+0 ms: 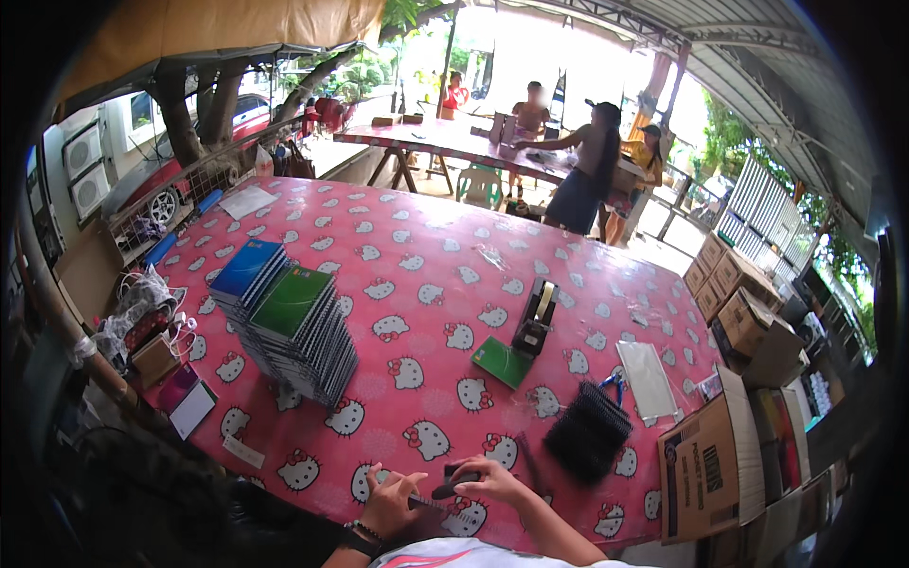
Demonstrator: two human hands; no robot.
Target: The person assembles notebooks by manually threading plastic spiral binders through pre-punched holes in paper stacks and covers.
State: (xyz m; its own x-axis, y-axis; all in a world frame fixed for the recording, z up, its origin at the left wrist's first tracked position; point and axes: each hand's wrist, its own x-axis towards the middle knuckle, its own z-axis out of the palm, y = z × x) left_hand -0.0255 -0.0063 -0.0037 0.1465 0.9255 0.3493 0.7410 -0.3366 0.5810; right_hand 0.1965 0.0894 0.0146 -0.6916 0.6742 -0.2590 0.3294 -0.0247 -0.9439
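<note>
The right hand [488, 476] has its fingers curled around a small dark tool [454, 485], pressed at the near edge of the pink patterned table [426, 275]. The left hand [393, 502] grips a thin flat strip [431, 505] beneath the tool, wrist bent inward. Both forearms enter from the lower edge; a stack of black combs [587, 433] lies near, to the right.

Both hands, left [393, 502] and right [488, 478], meet close together, fingers curled.
</note>
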